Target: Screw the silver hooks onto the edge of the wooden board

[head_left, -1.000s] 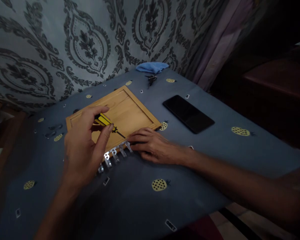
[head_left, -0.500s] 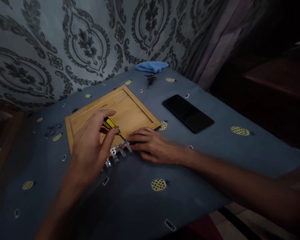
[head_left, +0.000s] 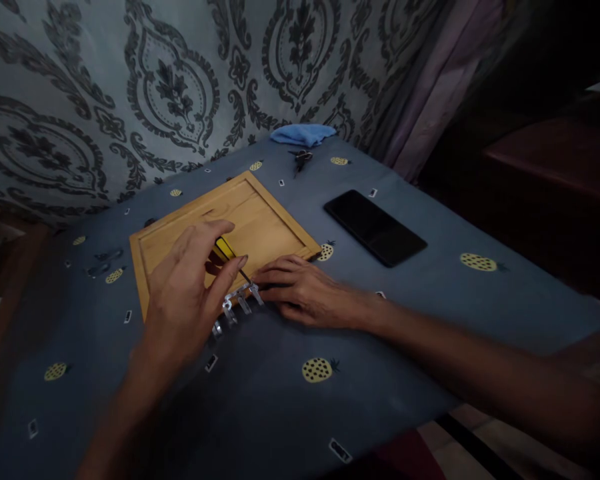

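My left hand point(head_left: 185, 287) is closed around the yellow and black handle of a screwdriver point(head_left: 225, 248). Its shaft slants down to the right, and the tip meets the end of a clear hook strip point(head_left: 243, 297). That strip lies along the near edge of a framed wooden board point(head_left: 250, 213), its several hooks pointing toward me. My right hand point(head_left: 303, 290) rests on the board's near right edge, fingers bent, with the fingertips by the strip's right end. Whether those fingertips pinch something small is hidden.
A black phone point(head_left: 375, 227) lies right of the board. Behind it are a small dark key-like object point(head_left: 301, 159) and a blue cloth point(head_left: 304, 135). Dark-framed glasses or a similar item point(head_left: 103, 262) lie to the left. A patterned curtain point(head_left: 180, 87) borders the table point(head_left: 390, 373) at the back.
The fingers of my left hand have shifted slightly on the screwdriver, the thumb moving right and the handle turning a little. My right hand and the board stay in place.
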`<state>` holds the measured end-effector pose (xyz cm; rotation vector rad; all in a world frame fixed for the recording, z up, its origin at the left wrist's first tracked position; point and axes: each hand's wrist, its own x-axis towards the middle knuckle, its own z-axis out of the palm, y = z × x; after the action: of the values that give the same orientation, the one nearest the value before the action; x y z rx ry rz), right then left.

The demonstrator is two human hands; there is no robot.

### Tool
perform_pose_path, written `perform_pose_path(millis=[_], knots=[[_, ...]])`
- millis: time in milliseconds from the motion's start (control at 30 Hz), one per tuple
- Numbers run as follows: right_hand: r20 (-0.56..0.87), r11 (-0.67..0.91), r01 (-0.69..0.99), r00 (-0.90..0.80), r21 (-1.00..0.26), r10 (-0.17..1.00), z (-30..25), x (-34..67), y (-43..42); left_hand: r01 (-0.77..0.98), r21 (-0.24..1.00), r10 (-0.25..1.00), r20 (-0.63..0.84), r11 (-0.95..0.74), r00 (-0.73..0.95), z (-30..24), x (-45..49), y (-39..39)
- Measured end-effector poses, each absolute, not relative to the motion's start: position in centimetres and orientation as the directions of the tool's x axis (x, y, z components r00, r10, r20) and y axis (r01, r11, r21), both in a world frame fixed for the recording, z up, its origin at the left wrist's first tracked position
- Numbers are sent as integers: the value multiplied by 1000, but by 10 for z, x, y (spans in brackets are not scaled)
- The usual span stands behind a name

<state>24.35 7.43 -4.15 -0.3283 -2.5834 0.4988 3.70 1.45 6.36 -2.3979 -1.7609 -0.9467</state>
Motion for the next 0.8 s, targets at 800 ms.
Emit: perform_pose_path(millis=[800], knots=[[416, 912, 147, -854, -384, 313, -43, 244, 75, 797, 507, 900, 425, -328, 101, 62, 36, 13]])
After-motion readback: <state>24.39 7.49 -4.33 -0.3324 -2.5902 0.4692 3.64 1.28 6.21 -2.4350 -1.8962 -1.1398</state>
